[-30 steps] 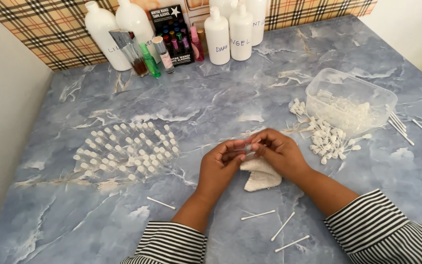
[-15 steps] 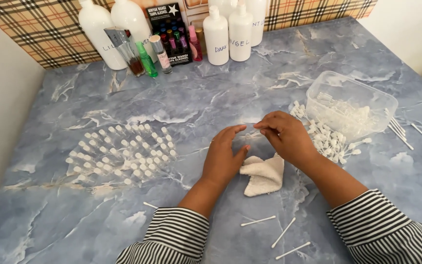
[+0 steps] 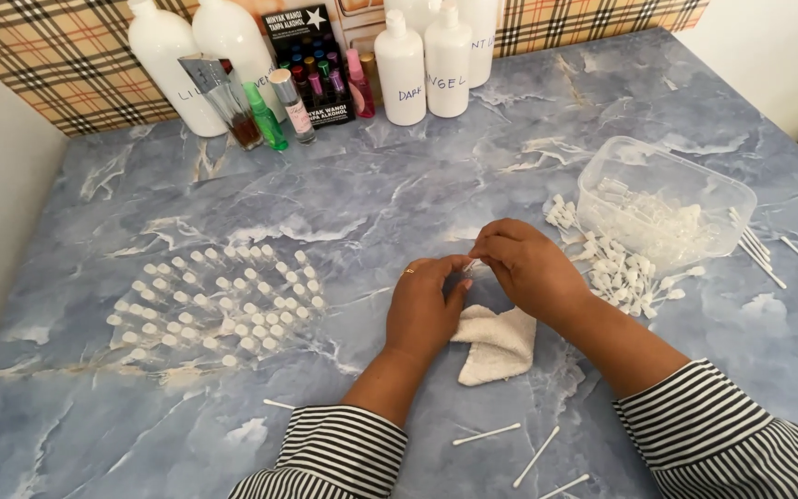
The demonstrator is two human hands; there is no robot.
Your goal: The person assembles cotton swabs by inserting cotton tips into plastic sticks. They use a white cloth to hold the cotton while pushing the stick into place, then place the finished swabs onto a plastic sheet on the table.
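Far left on the marble table [image 3: 122, 434], small clear vials [image 3: 214, 300] stood upright in rows, well apart from my hands. My left hand [image 3: 425, 310] was near the middle, fingers curled together, tips meeting my right hand [image 3: 530, 270]. Right fingers were pinched on a tiny clear piece [image 3: 470, 266], too small to tell what. White folded cloth [image 3: 496, 344] lay just below both hands. Further right, loose white sprayer tops [image 3: 625, 277] beside a clear plastic tub [image 3: 667, 199]. Cotton swabs [image 3: 536, 456] near my sleeves.
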